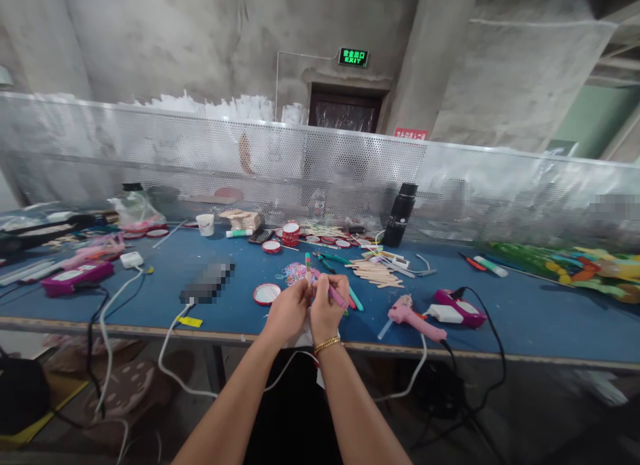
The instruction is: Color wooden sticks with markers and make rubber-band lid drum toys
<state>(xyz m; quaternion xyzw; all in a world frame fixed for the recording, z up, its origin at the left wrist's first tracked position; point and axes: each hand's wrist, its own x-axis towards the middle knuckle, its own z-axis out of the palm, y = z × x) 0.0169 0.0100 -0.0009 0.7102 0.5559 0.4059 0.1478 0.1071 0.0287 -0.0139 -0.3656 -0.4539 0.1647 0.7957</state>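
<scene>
bare concrete walls, a green exit sign and a perforated metal screen stand behind a long blue bench. at its near edge, centre, the person's two hands meet, touching. the left hand has its fingers closed narrow on a small coloured stick, which stands upright and rises just above the fingertips. the right hand, a gold bracelet on its wrist, is curled around a pink pen whose long axis slants down to the right, its near end just beside the stick. farther off lie loose rubber bands and a pile of wooden sticks; a pink glue gun rests to the right, apart.
</scene>
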